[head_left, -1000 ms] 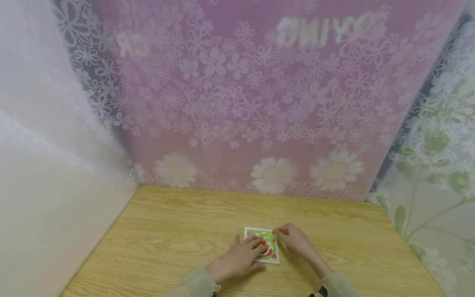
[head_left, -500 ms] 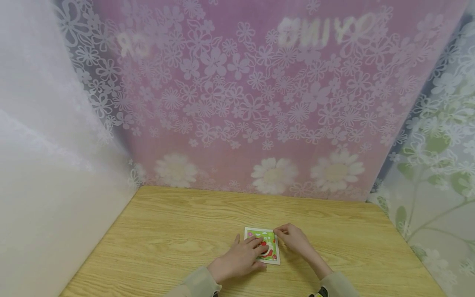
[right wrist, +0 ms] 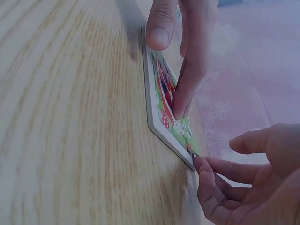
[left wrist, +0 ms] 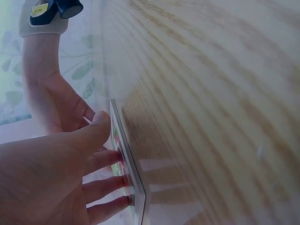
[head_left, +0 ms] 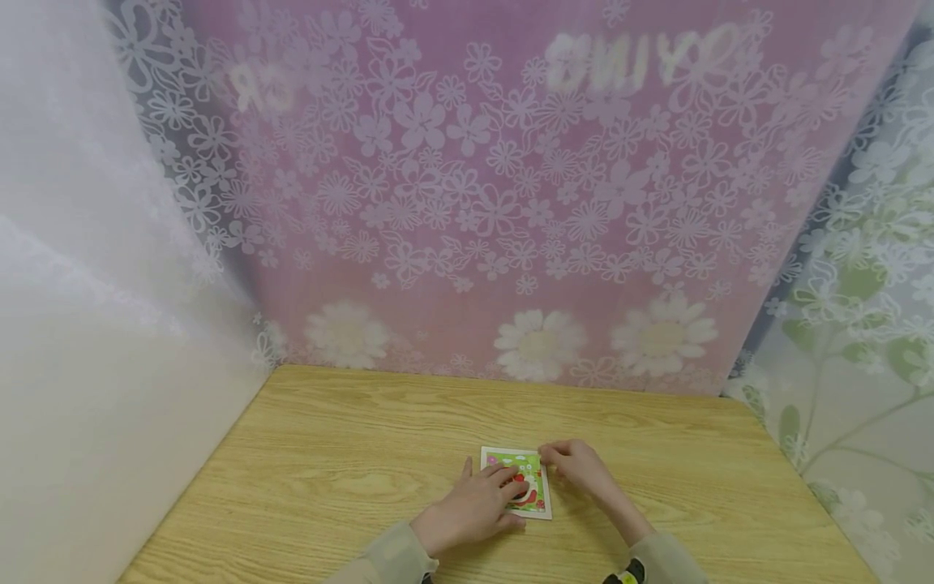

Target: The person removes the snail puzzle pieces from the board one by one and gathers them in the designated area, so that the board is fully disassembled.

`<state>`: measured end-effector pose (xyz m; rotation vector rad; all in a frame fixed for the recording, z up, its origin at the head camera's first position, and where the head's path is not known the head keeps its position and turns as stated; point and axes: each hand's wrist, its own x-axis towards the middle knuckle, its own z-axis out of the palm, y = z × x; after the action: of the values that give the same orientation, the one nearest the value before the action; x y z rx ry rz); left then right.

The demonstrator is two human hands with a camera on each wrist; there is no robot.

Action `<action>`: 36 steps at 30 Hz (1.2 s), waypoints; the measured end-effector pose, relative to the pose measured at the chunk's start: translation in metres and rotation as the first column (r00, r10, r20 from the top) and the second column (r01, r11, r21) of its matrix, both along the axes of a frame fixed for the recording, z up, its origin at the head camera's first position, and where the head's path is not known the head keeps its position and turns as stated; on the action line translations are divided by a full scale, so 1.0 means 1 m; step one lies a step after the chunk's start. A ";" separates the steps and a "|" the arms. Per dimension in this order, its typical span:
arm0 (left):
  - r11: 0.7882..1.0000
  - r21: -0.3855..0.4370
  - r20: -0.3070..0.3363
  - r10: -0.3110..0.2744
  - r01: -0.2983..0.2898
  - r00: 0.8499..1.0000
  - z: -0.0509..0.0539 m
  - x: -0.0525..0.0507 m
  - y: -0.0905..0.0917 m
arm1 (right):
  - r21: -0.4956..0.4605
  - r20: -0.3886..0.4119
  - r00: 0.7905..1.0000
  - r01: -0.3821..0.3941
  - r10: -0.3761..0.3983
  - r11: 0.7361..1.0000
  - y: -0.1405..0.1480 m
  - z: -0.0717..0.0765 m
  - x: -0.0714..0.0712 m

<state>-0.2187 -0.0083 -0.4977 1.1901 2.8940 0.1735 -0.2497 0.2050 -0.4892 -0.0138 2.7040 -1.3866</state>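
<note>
A thin square picture board point(head_left: 536, 507), like a small tray puzzle, lies flat on the wooden table. It has a white border and a green and red picture. My left hand point(head_left: 473, 504) rests across it with spread, nearly straight fingers, hiding part of the picture. In the left wrist view those fingertips point(left wrist: 123, 180) touch the picture. My right hand point(head_left: 580, 470) is at the board's far right corner. The right wrist view shows its bent fingertips touching that corner, beside a dark gap under the picture's edge, with the thumb point(right wrist: 248, 142) held apart.
The light wood-grain table point(head_left: 350, 454) extends around the board. A pink flowered curtain point(head_left: 452, 324) hangs behind the table's far edge. White sheeting point(head_left: 109, 365) borders the left side, and a leaf-patterned curtain point(head_left: 854, 389) the right.
The left hand stays on the picture with almost no movement. The right hand keeps its place at the far right corner, its fingertips shifted very slightly.
</note>
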 end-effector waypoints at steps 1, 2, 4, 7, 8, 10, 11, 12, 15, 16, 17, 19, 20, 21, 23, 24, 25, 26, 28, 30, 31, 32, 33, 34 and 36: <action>1.000 0.001 0.010 0.003 -0.003 1.000 0.000 0.000 0.000 | -0.007 0.006 1.000 -0.006 0.006 1.000 0.000 0.000 0.000; 1.000 0.002 0.018 0.007 -0.007 1.000 0.000 0.000 0.000 | -0.014 0.014 1.000 -0.009 0.009 1.000 0.000 0.000 -0.001; 1.000 0.003 0.027 0.009 -0.009 1.000 0.000 -0.001 0.000 | -0.018 0.019 1.000 -0.014 0.015 1.000 -0.001 0.000 -0.001; 1.000 0.002 0.029 0.010 -0.010 1.000 0.000 -0.001 0.000 | -0.022 0.019 1.000 -0.014 0.015 1.000 -0.001 -0.001 -0.002; 1.000 0.002 0.027 0.010 -0.010 1.000 0.000 -0.001 0.000 | -0.022 0.020 1.000 -0.014 0.014 1.000 -0.001 -0.001 -0.002; 1.000 0.002 0.026 0.008 -0.009 1.000 -0.001 -0.001 0.000 | -0.021 0.015 1.000 -0.024 0.025 0.999 -0.001 0.000 -0.003; 1.000 0.004 0.022 0.006 -0.006 1.000 -0.001 -0.001 0.000 | -0.021 0.014 0.999 -0.029 0.029 0.999 -0.001 0.000 -0.003; 1.000 0.005 0.020 0.005 -0.005 1.000 -0.001 -0.001 -0.001 | -0.023 0.011 0.999 -0.034 0.034 0.999 0.000 0.000 -0.004; 1.000 0.006 0.017 0.001 -0.001 1.000 -0.001 -0.001 -0.001 | -0.015 0.002 0.999 -0.036 0.036 0.999 0.000 0.000 -0.006; 1.000 0.006 0.017 -0.001 0.001 1.000 -0.001 -0.001 -0.001 | -0.011 -0.001 1.000 -0.031 0.031 0.999 0.001 -0.001 -0.006; 1.000 0.006 0.018 -0.001 0.001 1.000 0.000 -0.001 -0.001 | -0.010 -0.003 1.000 -0.023 0.023 1.000 0.001 -0.002 -0.007; 1.000 0.003 0.024 0.001 -0.001 1.000 0.000 -0.001 -0.001 | -0.002 -0.014 1.000 -0.012 0.012 1.000 0.001 -0.004 -0.008; 1.000 0.001 0.026 0.002 -0.002 1.000 0.000 -0.002 -0.001 | 0.002 -0.020 1.000 -0.010 0.010 1.000 0.001 -0.005 -0.008; 1.000 0.001 0.030 0.003 -0.003 1.000 -0.001 -0.002 -0.001 | 0.004 -0.027 1.000 -0.008 0.009 1.000 0.001 -0.006 -0.009; 1.000 0.003 0.037 0.004 -0.004 0.999 -0.001 -0.002 -0.001 | 0.008 -0.044 0.999 -0.008 0.008 1.000 0.002 -0.008 -0.010; 1.000 0.001 0.036 0.003 -0.003 0.999 -0.001 -0.002 -0.001 | 0.008 -0.052 0.999 -0.014 0.014 1.000 0.002 -0.009 -0.011; 1.000 0.001 0.037 0.004 -0.004 0.999 -0.001 -0.002 -0.001 | 0.006 -0.058 0.998 -0.021 0.021 1.000 0.003 -0.010 -0.011; 1.000 0.002 0.039 0.004 -0.005 0.999 -0.002 -0.002 -0.001 | 0.001 -0.062 0.998 -0.029 0.029 1.000 0.003 -0.011 -0.011; 1.000 0.004 0.044 0.005 -0.006 0.999 -0.002 -0.002 -0.001 | -0.011 -0.068 0.997 -0.043 0.043 0.999 0.004 -0.012 -0.012; 1.000 0.004 0.046 0.005 -0.005 0.999 -0.003 -0.001 -0.001 | -0.029 -0.071 0.996 -0.064 0.062 0.998 0.004 -0.013 -0.012; 1.000 0.005 0.049 0.005 -0.005 0.999 -0.003 -0.002 -0.001 | -0.033 -0.077 0.995 -0.074 0.071 0.997 0.004 -0.013 -0.013; 1.000 0.007 0.049 0.004 -0.004 0.999 -0.003 -0.002 -0.001 | -0.039 -0.079 0.994 -0.081 0.078 0.996 0.004 -0.014 -0.013; 1.000 0.008 0.049 0.004 -0.004 0.999 -0.003 -0.002 -0.001 | -0.044 -0.081 0.993 -0.086 0.082 0.995 0.004 -0.014 -0.013; 1.000 0.009 0.050 0.003 -0.003 0.999 -0.003 -0.002 -0.001 | -0.046 -0.087 0.992 -0.093 0.089 0.995 0.004 -0.014 -0.013; 1.000 0.007 0.047 -0.001 0.001 0.999 -0.003 -0.001 -0.001 | -0.075 -0.088 0.991 -0.110 0.104 0.991 0.004 -0.014 -0.013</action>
<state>-0.2199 -0.0093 -0.5006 1.1726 2.8550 0.2088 -0.2624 0.2093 -0.5034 -0.2255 2.6676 -1.4936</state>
